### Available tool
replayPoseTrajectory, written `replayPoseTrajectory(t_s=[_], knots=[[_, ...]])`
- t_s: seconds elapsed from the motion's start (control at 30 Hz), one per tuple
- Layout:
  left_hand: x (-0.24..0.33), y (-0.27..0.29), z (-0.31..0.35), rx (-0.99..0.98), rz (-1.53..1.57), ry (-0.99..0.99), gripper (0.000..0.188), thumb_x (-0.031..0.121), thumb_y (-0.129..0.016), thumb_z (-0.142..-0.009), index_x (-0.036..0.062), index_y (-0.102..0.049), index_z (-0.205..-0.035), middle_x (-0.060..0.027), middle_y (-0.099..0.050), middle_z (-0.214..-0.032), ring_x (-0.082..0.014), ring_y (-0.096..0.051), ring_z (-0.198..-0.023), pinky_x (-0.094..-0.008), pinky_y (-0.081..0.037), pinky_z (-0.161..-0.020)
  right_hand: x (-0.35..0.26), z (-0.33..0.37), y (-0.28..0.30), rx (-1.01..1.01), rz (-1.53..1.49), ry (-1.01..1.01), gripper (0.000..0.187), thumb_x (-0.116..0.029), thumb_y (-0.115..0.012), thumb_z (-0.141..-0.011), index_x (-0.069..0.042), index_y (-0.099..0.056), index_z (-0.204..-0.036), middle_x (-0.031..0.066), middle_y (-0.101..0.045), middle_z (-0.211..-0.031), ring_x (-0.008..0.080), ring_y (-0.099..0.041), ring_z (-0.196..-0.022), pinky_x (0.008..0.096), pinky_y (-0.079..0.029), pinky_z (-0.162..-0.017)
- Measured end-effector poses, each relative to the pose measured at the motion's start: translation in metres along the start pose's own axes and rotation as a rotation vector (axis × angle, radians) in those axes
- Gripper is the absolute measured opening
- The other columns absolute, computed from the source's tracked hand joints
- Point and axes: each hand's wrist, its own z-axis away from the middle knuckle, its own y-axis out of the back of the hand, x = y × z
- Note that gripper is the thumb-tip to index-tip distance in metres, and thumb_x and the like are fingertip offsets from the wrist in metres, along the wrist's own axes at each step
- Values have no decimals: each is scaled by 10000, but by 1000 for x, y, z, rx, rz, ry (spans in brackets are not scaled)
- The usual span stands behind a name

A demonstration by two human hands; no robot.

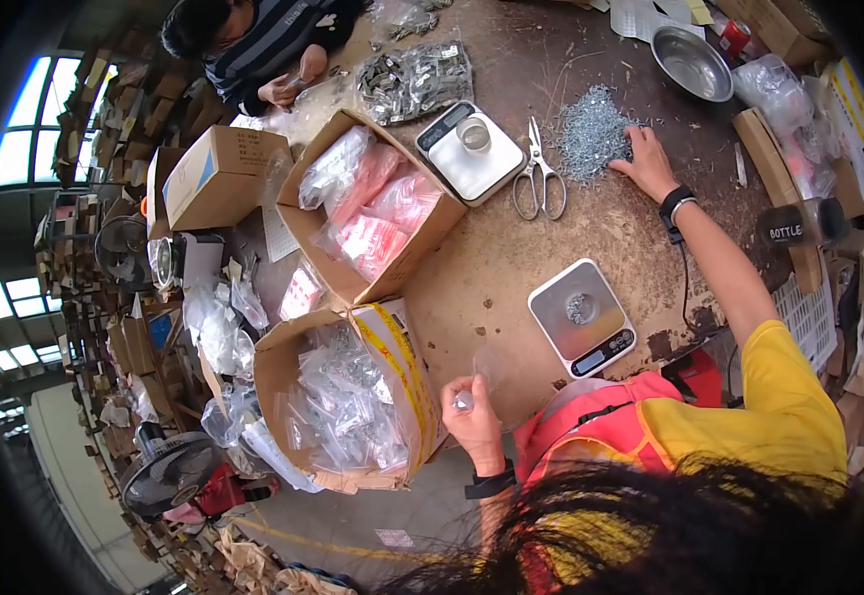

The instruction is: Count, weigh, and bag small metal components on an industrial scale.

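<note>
My right hand (pixel 647 164) reaches to the right edge of a heap of small silvery screws (pixel 593 135) on the table, thumb and fingers apart and touching the heap. Closer to me, my left hand (pixel 473 421) has its fingers curled round a small clear plastic bag (pixel 488 365) that sticks up above them. Something shiny shows between those fingers, too small to name. Between my arms lies a white digital scale (pixel 602 342) with a little pile of metal pieces (pixel 580 309) on its plate. Left of the heap are metal scissors (pixel 539 174), blades pointing away.
An open carton of filled clear bags (pixel 347 402) stands beside my left hand. Beyond it is a carton of red-and-clear bags (pixel 372 203). A second scale (pixel 471 159) carries a small round dish. A metal bowl (pixel 691 63) sits far right. Another person (pixel 273 55) works across the table.
</note>
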Motion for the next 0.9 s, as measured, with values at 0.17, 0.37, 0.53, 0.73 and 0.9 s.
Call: replayPoseTrajectory(t_s=[0.17,0.37,0.53,0.73,0.9], knots=[[5,-3,0,-61,-23,-25,123,91,-727,-931,15,-633,-908,13,-602,-810,-70,-523,-727,-242,-450,-651,31,-5,-3,32,-258,3,128,-84,-686,-893,1,-607,-947,126,-655,-857,303,-668,-816,374,-540,-732],[-8,7,1,-58,67,48,115,94,-727,-937,24,-642,-903,22,-601,-806,-55,-510,-717,-226,-427,-630,38,17,13,-216,-1300,-529,81,-56,-638,-970,-26,-635,-1045,44,-690,-945,120,-680,-872,237,-568,-775],[-18,8,3,-65,104,15,152,138,-743,-946,62,-623,-892,79,-528,-699,-11,-425,-587,-201,-308,-514,-28,70,48,-590,-1506,-476,112,-14,-620,-961,2,-619,-1073,82,-681,-966,148,-682,-895,278,-589,-820],[-36,15,6,-77,93,1,155,154,-754,-937,67,-631,-902,74,-528,-687,-17,-435,-568,-199,-330,-503,-118,137,66,-882,-1243,-430,168,-16,-538,-972,49,-647,-1082,134,-708,-1014,168,-694,-934,292,-588,-846],[-44,22,10,-52,88,-24,166,172,-758,-932,66,-631,-914,66,-536,-693,-25,-446,-565,-204,-337,-501,-150,159,82,-822,-494,73,302,12,-502,-958,13,-617,-1237,139,-700,-1080,251,-703,-969,371,-563,-879]])
